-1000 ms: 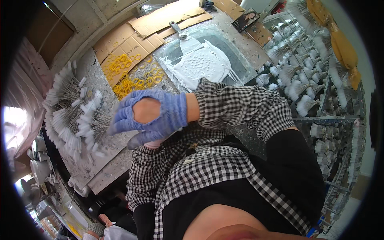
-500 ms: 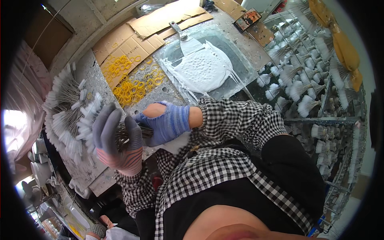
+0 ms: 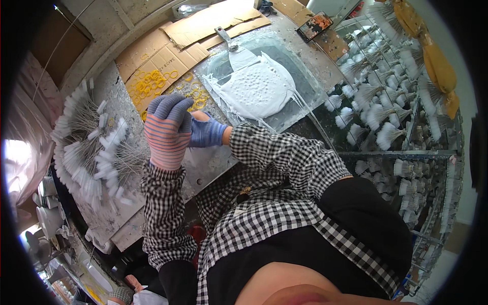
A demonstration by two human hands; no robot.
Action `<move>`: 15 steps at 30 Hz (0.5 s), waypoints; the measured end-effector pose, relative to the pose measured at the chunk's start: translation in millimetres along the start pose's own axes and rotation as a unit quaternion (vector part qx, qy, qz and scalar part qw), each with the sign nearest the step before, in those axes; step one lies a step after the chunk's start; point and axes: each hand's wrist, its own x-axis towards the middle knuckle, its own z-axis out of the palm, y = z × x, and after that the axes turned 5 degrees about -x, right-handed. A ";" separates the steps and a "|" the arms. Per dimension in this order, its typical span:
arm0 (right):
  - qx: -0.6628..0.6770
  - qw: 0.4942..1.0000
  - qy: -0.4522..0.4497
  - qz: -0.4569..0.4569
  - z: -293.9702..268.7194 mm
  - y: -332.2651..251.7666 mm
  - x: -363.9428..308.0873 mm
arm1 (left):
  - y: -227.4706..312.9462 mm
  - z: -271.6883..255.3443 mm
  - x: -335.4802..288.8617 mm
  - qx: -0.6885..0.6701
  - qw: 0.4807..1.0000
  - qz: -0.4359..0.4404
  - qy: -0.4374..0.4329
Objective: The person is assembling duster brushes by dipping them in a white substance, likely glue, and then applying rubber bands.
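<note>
My left hand (image 3: 166, 133), in a grey glove with a pink striped cuff, is raised over the table beside the yellow rubber bands (image 3: 151, 84). Its fingers are curled closed, and whatever lies inside them is hidden. Against it from the right comes my right hand (image 3: 207, 133) in a blue fingerless glove. The fingers of that hand are hidden behind the left one. Left of both hands lies a large fanned heap of wire-stemmed brushes with white bristles (image 3: 84, 152), stems pointing inward.
A glass sheet (image 3: 213, 66) bears a round spread of white paste (image 3: 259, 86) and a scraper (image 3: 236, 53). Flattened cardboard (image 3: 203, 30) and a phone (image 3: 314, 26) lie at the back. Racks on the right hold many bristle bundles (image 3: 389, 134). Another person's sleeve (image 3: 122, 293) shows lower left.
Both hands have moved up and away from me, toward the rubber bands. The left one has turned, showing its back. Wire stems seen between the hands before are now out of sight.
</note>
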 end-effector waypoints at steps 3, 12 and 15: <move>-0.058 0.998 -0.018 -0.034 -4.9 -14.5 -35.2 | 37.1 -16.2 -34.6 0.018 0.992 -0.037 -0.119; -0.062 0.987 -0.090 0.119 -4.2 -36.6 9.3 | 6.5 -23.5 -19.0 0.037 0.993 -0.104 0.048; -0.132 0.980 0.096 -0.118 -0.7 -61.1 -36.9 | 56.9 -32.9 -64.6 -0.013 1.000 -0.016 -0.009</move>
